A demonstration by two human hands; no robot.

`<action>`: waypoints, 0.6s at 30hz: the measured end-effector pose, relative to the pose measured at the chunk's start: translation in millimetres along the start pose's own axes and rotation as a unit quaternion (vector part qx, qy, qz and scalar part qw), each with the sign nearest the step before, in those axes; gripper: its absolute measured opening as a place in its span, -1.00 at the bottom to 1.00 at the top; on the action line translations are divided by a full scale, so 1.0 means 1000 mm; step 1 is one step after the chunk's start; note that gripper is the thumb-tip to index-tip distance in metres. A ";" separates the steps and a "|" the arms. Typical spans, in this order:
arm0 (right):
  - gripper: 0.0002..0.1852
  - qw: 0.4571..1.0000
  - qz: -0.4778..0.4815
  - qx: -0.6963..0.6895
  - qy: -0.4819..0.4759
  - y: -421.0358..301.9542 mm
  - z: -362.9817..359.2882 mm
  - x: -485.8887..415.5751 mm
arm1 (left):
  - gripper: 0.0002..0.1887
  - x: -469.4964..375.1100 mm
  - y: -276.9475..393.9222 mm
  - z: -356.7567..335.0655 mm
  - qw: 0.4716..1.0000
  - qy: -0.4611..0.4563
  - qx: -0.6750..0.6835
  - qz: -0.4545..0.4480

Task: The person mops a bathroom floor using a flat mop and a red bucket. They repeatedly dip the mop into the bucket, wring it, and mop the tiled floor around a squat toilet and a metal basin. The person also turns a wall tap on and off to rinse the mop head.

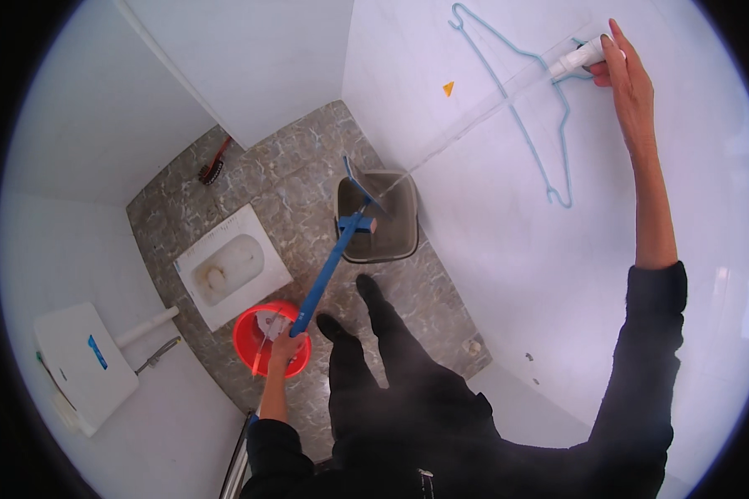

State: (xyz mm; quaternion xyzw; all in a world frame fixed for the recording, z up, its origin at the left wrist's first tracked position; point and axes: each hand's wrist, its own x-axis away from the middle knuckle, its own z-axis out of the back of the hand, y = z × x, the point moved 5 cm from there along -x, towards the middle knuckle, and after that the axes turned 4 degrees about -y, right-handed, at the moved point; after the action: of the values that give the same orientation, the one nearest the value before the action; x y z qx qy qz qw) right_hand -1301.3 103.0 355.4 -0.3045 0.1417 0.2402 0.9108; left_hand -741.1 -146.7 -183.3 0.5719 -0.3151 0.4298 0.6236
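Observation:
My left hand grips the upper end of a blue mop handle. The handle slopes down to a plastic bucket on the floor. Its flat blue mop head is tilted inside the bucket's mouth, with a blue crosspiece just above on the handle. High on the wall, my right hand is closed around a white tap. From the tap a stream of water arcs into the bucket beside the mop head. Some fingers of the right hand are hidden behind the tap.
A red basin holding a whitish item and a stick stands below my left hand. Beside it lies a squat toilet. A scrub brush rests by the wall. Light-blue hangers hang near the tap; a white cistern is at left.

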 end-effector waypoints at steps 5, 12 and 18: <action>-0.58 0.967 -0.061 -0.187 0.160 0.014 -0.041 0.112 | -0.58 0.021 0.024 -0.003 0.999 0.025 -0.022 0.030; -0.69 0.700 -0.496 -0.351 -0.374 0.045 -0.341 0.455 | -0.54 0.019 0.023 -0.017 0.992 0.070 -0.103 -0.005; -0.30 0.571 -0.669 -0.343 -0.329 0.003 -0.451 0.531 | -0.52 0.046 0.024 -0.035 0.992 0.099 -0.078 -0.006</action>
State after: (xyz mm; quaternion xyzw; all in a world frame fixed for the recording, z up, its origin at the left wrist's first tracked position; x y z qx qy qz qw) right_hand -905.2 10.9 -210.4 -0.5022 -0.5055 -0.3236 0.6225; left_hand -746.6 -104.6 -137.3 0.4780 -0.2806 0.4548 0.6971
